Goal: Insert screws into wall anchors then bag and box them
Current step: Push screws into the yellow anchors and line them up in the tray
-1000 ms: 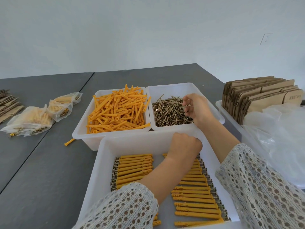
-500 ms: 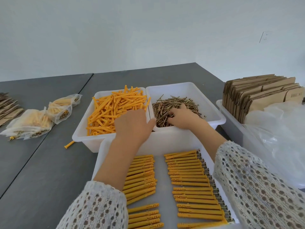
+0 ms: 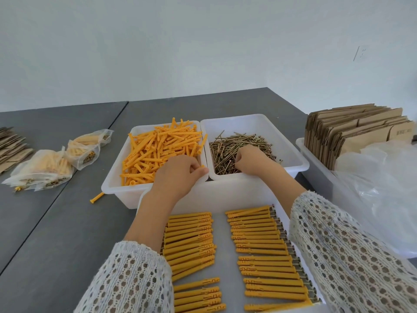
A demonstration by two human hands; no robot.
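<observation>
Left hand (image 3: pixel 178 175) fingers curled among orange wall anchors (image 3: pixel 158 150), hold unclear, right hand (image 3: pixel 252 161) curled into screws (image 3: pixel 239 145) in the anchor bin's right-hand neighbour, assembled anchors (image 3: pixel 266 251) in the tray nearer than that bin, cardboard print at far right too small to read

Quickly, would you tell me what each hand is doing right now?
Left hand: fingers curled in the anchor bin; grip contents cannot be told.
Right hand: curled among the screws; likewise unclear.

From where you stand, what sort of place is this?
Probably a small hardware packing bench: a bin of orange wall anchors, a bin of screws, filled bags and flat cardboard boxes.
</observation>
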